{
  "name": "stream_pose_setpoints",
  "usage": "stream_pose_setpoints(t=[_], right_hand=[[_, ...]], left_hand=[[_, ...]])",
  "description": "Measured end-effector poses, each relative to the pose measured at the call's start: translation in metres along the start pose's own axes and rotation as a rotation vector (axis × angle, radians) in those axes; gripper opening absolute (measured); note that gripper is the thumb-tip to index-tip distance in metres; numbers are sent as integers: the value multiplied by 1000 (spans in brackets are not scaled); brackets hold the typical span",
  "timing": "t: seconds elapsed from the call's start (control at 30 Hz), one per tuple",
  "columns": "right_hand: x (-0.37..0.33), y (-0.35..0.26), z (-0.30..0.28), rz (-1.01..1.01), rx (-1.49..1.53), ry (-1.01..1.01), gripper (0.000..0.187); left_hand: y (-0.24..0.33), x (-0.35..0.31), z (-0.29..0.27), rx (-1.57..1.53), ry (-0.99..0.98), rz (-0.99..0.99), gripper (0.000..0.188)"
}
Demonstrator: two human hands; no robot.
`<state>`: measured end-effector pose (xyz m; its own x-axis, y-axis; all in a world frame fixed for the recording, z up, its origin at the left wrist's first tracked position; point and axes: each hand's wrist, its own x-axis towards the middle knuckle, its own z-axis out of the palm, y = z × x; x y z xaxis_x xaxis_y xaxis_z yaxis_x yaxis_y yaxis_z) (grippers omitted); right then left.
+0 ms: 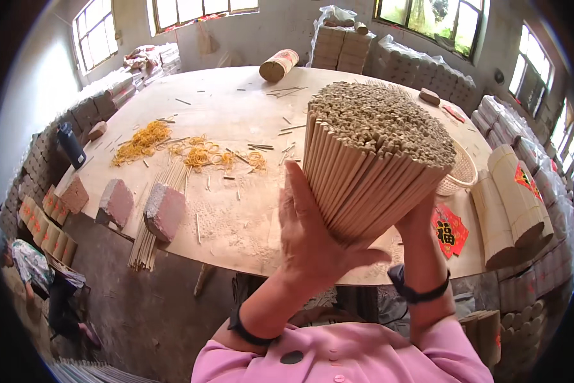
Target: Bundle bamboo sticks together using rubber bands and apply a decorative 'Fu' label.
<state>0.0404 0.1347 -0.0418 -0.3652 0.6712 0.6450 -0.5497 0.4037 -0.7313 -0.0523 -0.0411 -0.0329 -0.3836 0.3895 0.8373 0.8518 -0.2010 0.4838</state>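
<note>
A thick bundle of tan sticks (pixel 363 185), which look like incense sticks, is raised over the table's near side. Its rough cut ends face up and away from me, and the bundle leans to the left. My left hand (pixel 309 233) presses its palm against the bundle's lower left side, with the thumb stretched out to the right beneath it. On the lower right side, my right hand (pixel 420 214) supports the bundle; most of its fingers are hidden behind the sticks.
The wooden table (pixel 229 121) carries orange rubber bands (pixel 140 143), broken stick bits, bricks (pixel 166 212), red paper labels (pixel 450 230) and a basket (pixel 459 169). Wrapped bundles (pixel 507 198) stand right; another lies at the far edge (pixel 279 65). A person (pixel 44 281) bends at lower left.
</note>
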Motion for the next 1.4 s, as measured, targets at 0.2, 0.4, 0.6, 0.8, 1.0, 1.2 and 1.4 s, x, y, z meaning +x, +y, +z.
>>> stream_pose_setpoints(t=[0.2,0.4,0.6,0.8,1.0,1.2,1.4], right_hand=[[15,-20,9,197,528,-510,78],[-1,-26,30,382,310,-210,93],[-17,-15,27,222,124,-402,103],[23,-46,50,143,170,-502,91],[15,-29,15,229,291,-354,97],[8,-44,37,-39,127,-429,111],[-1,3,-11,178,-65,-436,114]], left_hand=[[-5,5,-27,-206,-179,-304,140],[17,16,-18,-38,-89,-256,150],[-6,6,-26,-264,-197,-275,151],[1,40,-16,-413,-69,-230,142],[-51,53,-25,-362,-236,-67,157],[-46,48,-30,-858,-268,-351,148],[-46,56,-26,-1013,-255,-340,148]])
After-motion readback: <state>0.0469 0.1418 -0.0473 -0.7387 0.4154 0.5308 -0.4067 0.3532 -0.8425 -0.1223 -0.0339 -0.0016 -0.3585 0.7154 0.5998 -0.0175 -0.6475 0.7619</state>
